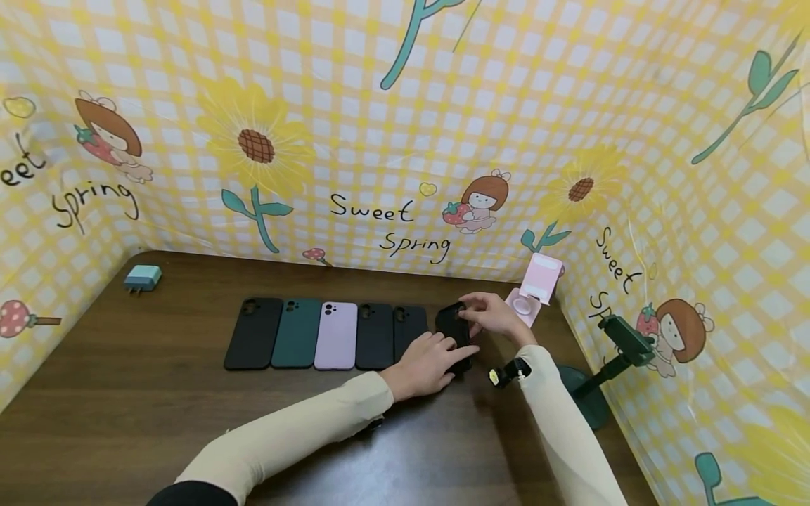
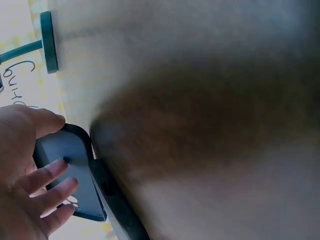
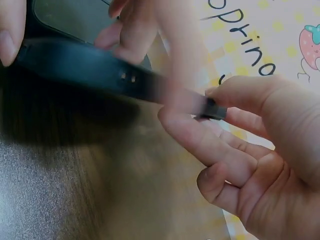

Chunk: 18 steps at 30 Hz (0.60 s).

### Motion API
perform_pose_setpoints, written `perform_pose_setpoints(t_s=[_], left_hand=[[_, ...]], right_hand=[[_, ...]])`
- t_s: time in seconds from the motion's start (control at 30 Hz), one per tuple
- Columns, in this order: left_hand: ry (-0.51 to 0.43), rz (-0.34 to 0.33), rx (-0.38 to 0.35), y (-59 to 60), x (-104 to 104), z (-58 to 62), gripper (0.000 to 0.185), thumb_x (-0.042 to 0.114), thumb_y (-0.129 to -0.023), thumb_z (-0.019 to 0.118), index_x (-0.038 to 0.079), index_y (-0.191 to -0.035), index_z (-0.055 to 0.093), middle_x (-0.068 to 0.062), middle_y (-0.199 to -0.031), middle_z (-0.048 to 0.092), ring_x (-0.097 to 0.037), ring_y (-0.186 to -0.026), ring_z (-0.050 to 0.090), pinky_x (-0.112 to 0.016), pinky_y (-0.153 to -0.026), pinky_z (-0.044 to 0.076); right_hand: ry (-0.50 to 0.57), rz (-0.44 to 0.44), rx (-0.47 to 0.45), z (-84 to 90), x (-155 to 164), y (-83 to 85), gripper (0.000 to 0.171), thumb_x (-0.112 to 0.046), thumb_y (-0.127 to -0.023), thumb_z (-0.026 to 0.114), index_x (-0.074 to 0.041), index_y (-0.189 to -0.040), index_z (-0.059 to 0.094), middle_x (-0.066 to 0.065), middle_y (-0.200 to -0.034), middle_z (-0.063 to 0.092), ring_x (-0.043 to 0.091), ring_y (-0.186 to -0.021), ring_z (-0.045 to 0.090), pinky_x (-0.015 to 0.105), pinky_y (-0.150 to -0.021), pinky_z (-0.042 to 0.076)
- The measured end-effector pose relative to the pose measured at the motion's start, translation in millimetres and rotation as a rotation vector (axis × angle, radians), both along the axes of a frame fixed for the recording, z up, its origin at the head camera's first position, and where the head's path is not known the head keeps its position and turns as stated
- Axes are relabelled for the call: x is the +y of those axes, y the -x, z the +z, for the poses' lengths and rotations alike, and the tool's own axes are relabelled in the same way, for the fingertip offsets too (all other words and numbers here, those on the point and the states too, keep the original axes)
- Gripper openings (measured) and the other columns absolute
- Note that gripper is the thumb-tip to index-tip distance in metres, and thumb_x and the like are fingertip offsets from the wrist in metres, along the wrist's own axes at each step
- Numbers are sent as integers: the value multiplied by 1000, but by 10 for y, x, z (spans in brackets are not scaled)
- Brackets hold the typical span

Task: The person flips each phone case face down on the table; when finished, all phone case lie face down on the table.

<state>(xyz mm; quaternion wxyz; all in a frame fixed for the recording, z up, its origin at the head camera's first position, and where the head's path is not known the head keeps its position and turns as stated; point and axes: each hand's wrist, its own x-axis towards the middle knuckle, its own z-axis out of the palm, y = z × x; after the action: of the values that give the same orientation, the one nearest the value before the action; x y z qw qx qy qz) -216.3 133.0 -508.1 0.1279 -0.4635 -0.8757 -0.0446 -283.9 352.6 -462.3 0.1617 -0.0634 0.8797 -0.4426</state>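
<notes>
In the head view a black phone case [image 1: 451, 323] stands at the right end of a row of cases, and both hands are on it. My right hand [image 1: 500, 315] pinches its far right corner between thumb and finger. From the near left, my left hand [image 1: 424, 362] grips the case, its thumb reaching across toward the right edge. The right wrist view shows the long side of the case [image 3: 95, 70] tilted over a dark shadow, with the right hand [image 3: 260, 155] at one end. Left hand fingers [image 2: 50, 177] overlap the case in the left wrist view.
Left of the hands lie a dark case [image 1: 410, 327], a black case [image 1: 375, 337], a lilac case [image 1: 335, 337], a green case [image 1: 295, 336] and another black case [image 1: 254, 334]. A pink folding stand [image 1: 541, 277], a green stand [image 1: 588, 393] and a blue charger plug [image 1: 143, 277] stand nearby.
</notes>
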Motion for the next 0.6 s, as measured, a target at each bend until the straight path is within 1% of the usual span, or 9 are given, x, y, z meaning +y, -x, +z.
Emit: perform_pose_setpoints(t_s=[0.07,0.13,0.2,0.33,0.43,0.5,0.6], left_hand=[[-12,-8,-30,-3,12,4,61,38,-95,72,32,-151,50,2,-124,69,-19,-108,67,-35,-88,54],[-32,-17,-60,-4,21,8,55,35,-96,73,29,-147,54,2,-125,69,-18,-109,68,-35,-90,55],[-46,-25,-76,-2,32,16,52,33,-96,73,28,-146,56,1,-125,70,-17,-107,69,-34,-89,56],[-42,-33,-95,-7,50,36,52,32,-97,71,29,-147,56,0,-121,68,-15,-93,69,-31,-78,58],[-46,-38,-128,-5,61,42,51,30,-97,70,28,-146,56,-1,-120,66,-13,-86,68,-29,-70,58],[-67,-47,-149,-3,69,46,49,28,-98,70,25,-144,57,-1,-121,66,-13,-88,69,-29,-71,58],[-103,-47,-172,-7,77,51,45,28,-98,70,23,-140,57,1,-122,66,-13,-93,70,-29,-75,59]], right_hand=[[-9,1,6,4,-4,-1,47,-16,-102,63,2,-145,53,26,-114,71,28,-70,74,55,-82,60],[-9,-3,7,17,-9,-11,46,-16,-102,64,1,-144,55,25,-113,71,26,-68,74,53,-80,61],[-9,-8,5,31,-13,-19,45,-15,-102,63,1,-143,55,25,-114,71,24,-67,74,50,-79,62],[-19,-13,1,65,-26,-30,43,-14,-102,63,1,-142,56,25,-115,72,23,-65,74,40,-75,62],[-33,-5,2,85,-42,-31,44,-15,-102,63,0,-142,56,24,-116,72,23,-65,74,36,-76,62],[-42,-7,5,102,-54,-32,45,-17,-101,64,0,-142,56,24,-115,72,24,-65,75,36,-77,62],[-49,-14,6,127,-72,-35,48,-21,-101,66,0,-142,56,22,-115,72,25,-67,76,37,-82,62]])
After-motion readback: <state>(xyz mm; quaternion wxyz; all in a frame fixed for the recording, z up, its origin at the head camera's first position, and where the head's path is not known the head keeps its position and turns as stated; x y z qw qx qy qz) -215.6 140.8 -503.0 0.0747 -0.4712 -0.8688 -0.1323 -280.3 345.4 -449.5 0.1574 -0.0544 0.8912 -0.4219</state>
